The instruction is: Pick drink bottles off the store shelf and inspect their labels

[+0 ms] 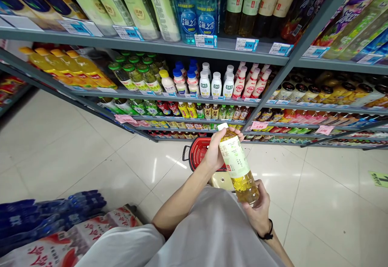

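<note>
Well, a plastic bottle of yellow drink [235, 161], held tilted above a red shopping basket [200, 152], the left hand [214, 152] wrapped round its shoulder, the right hand [258, 207] curled under its base. Only a loose, two-handed hold on smooth plastic: a slip likely from any slackening fingers, with a drop to the tile floor [318, 202].

Pale grey T-shirt [212, 230] with a loose short sleeve [121, 247]
Thin black cord bracelet [267, 230] on the right wrist [263, 223]
</note>
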`<state>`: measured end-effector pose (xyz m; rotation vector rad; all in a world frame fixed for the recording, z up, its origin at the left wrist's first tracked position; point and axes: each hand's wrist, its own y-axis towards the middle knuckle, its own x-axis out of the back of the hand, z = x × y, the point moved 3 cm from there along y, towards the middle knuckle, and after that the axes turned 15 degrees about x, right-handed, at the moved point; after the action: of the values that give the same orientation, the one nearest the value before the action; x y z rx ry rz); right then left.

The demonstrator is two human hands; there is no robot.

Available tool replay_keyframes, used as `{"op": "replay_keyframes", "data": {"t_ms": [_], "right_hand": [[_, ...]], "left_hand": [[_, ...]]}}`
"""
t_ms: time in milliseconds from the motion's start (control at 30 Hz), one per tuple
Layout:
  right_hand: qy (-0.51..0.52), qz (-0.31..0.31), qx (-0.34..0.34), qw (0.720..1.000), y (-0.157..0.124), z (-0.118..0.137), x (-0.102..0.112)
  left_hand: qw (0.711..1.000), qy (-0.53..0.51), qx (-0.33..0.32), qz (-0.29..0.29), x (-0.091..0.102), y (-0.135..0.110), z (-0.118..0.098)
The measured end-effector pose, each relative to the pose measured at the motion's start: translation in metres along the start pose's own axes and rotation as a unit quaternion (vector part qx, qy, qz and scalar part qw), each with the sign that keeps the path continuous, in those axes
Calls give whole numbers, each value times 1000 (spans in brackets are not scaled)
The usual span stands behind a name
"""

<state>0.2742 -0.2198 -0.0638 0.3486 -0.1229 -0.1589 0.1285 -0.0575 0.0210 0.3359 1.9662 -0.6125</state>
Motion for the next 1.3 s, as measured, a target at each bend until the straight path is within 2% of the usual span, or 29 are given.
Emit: {"op": "replay_keyframes", "data": {"t_ms": [100, 400, 633, 800, 867, 967, 1067, 1133, 1233, 1300], "right_hand": [[-12, 15, 8, 1000, 1, 0, 0], [33, 40, -36, 998, 1, 2, -4], [170, 19, -104, 980, -3, -3, -8], [176, 34, -117, 977, -6, -7, -5], [138, 51, -92, 985, -2, -4, -3], [26, 87, -19, 996, 6, 3, -1], [-107, 106, 62, 987, 14, 9, 1], [-193, 100, 135, 967, 19, 13, 3], [-310, 98, 255, 911, 24, 20, 6], [-352, 104, 296, 882, 26, 22, 7]], "left_hand": [[1000, -4, 4, 5, -1, 0, 0], [1000, -7, 3, 21, -2, 0, 2], [1000, -4, 1, 6, -1, 0, 1], [1000, -4, -1, 12, -1, 1, 1], [1000, -11, -1, 15, 0, 3, 1], [1000, -12, -4, 15, 1, 4, 1], [1000, -7, -11, 15, 3, 4, -1], [1000, -8, -14, 15, 4, 4, -2], [1000, -3, -20, 15, 4, 4, -2], [1000, 4, -23, 15, 5, 5, -2]]}}
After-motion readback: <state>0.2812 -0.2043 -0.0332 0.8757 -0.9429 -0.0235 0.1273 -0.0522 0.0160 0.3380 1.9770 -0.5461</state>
